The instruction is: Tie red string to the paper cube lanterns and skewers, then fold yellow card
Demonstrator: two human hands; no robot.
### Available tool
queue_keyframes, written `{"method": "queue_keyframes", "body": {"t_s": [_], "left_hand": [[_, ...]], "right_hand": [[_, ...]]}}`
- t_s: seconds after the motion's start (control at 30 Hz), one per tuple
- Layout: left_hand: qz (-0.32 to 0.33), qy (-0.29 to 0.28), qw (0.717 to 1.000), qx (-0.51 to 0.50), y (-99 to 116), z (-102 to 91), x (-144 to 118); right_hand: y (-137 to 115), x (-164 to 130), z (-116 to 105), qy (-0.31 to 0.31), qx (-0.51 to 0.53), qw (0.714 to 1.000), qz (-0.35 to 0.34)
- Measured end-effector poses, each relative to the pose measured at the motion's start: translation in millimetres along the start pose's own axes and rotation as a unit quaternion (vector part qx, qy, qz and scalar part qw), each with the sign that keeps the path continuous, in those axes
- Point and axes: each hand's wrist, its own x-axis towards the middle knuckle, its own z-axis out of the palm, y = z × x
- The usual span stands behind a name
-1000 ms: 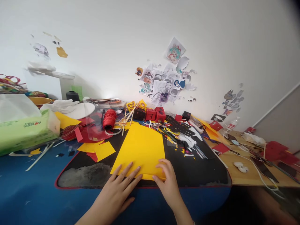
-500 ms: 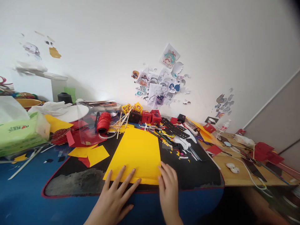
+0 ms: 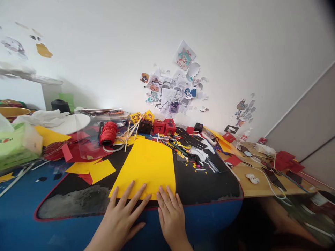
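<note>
Head: left hand (image 3: 120,213), right hand (image 3: 171,214) on yellow sheet (image 3: 148,165), near edge.

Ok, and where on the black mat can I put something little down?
Right of the yellow sheet, the black mat is bare, in front of the small scraps. Another bare patch is the mat's greyish corner, left of the left hand and in front of the yellow pieces. It's crowded behind the sheet, with the red spool, sticks and red boxes.
</note>
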Motion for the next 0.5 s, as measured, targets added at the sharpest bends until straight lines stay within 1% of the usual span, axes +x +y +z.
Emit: {"method": "queue_keyframes", "body": {"t_s": [0.1,0.13,0.2,0.27,0.33,0.4,0.5], "left_hand": [[0.002,0.001,1.0,0.002,-2,1.7,-4],[0.0,0.004,1.0,0.002,-3,2.0,-6],[-0.014,0.016,1.0,0.006,-9,1.9,-10],[-0.021,0.029,0.999,0.025,-20,0.5,-14],[-0.003,0.028,0.998,0.063,-34,-1.9,-20],[0.02,0.02,0.994,0.105,-50,-4.7,-28],[0.011,0.03,0.992,0.125,-71,-9.4,-43]], "right_hand": [[14,-7,-7,0.008,-0.016,1.0,0.01],[18,-9,-9,0.004,-0.022,1.0,0.013],[27,-14,-12,-0.022,-0.038,0.999,0.005],[34,-18,-14,-0.054,-0.057,0.997,-0.014],[38,-21,-13,-0.068,-0.071,0.995,-0.03],[40,-21,-11,-0.06,-0.075,0.995,-0.033],[40,-21,-7,-0.042,-0.07,0.996,-0.038]]}}
